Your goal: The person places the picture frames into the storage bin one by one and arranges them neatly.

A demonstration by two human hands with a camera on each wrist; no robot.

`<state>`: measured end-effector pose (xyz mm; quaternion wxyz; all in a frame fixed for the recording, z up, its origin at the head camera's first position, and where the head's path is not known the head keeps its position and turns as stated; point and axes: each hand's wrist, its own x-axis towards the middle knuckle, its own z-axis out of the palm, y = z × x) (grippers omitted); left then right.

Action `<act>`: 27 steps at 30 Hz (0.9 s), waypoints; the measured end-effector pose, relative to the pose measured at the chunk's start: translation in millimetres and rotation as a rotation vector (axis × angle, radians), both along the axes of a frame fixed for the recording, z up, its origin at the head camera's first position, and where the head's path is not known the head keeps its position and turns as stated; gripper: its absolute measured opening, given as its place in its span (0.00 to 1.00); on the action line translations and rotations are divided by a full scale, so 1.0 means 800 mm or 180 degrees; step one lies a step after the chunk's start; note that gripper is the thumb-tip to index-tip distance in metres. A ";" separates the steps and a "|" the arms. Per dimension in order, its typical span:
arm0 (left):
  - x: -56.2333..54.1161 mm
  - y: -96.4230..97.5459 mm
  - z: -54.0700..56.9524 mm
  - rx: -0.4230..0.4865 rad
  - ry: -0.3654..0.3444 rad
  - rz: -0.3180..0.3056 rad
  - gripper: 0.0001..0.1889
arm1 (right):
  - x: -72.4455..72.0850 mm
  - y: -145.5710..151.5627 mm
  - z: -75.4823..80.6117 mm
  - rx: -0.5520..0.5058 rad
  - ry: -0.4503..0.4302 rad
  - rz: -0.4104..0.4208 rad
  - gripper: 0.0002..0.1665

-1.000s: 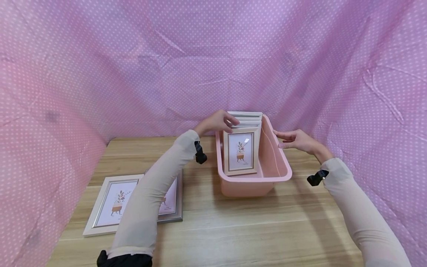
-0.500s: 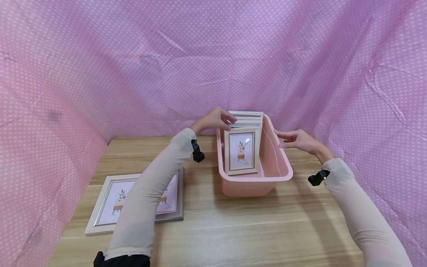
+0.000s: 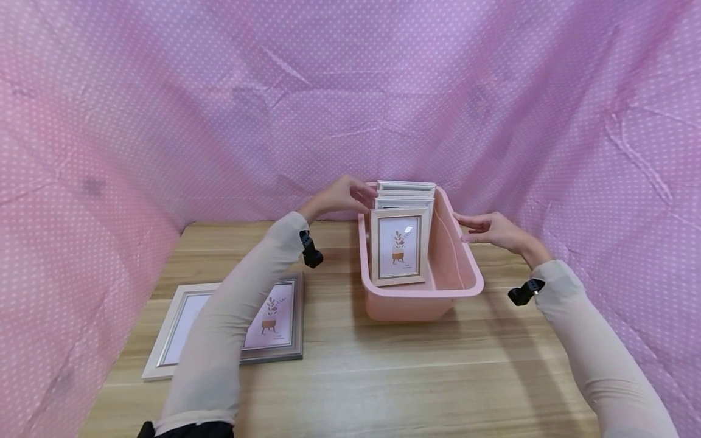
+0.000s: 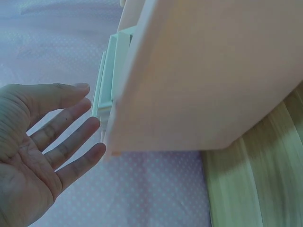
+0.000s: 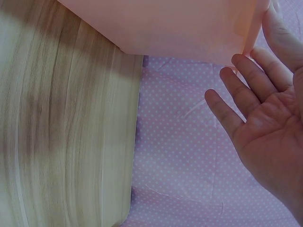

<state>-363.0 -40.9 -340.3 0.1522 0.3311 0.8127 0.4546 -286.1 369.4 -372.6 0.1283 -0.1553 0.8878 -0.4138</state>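
A pink plastic tub [image 3: 408, 310] stands on the table, several picture frames leaning upright inside it. At the front of them is a cream picture frame [image 3: 375, 249] with a potted-plant print; white picture frames [image 3: 406, 187] stand behind. My left hand [image 3: 346, 196] is at the tub's left rim, fingers relaxed and holding nothing. The left wrist view shows its fingertips [image 4: 97, 122] just short of the white frames' edges. On the opposite side, my right hand [image 3: 495, 231] touches the tub's right rim with thumb and fingertips, the other fingers [image 5: 244, 90] extended.
On the wooden table [image 3: 350, 389], a white picture frame [image 3: 159, 359] and a grey picture frame [image 3: 298, 316] lie flat at the left, partly hidden under my left forearm. A pink dotted cloth [image 3: 350, 109] hangs behind and along both sides.
My left hand has drawn back leftward, off the frames inside the tub. My right hand stays at the rim. The whole view has shifted slightly.
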 end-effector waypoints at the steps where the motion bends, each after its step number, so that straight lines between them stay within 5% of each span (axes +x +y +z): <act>1: 0.000 -0.004 0.000 0.0019 0.0011 0.0012 0.22 | 0.000 0.000 0.000 -0.0013 0.0003 0.0005 0.38; 11: 0.009 -0.057 -0.010 -0.0024 0.0011 0.0150 0.24 | -0.001 0.001 -0.002 -0.0059 -0.0008 0.0026 0.38; 21: 0.032 -0.124 -0.040 -0.0268 -0.0253 0.0314 0.24 | 0.002 -0.002 0.001 -0.0049 -0.0052 0.0022 0.38; 27: 0.050 -0.167 -0.070 -0.0464 -0.0285 0.0391 0.23 | 0.003 -0.003 0.001 -0.0086 -0.0035 0.0022 0.38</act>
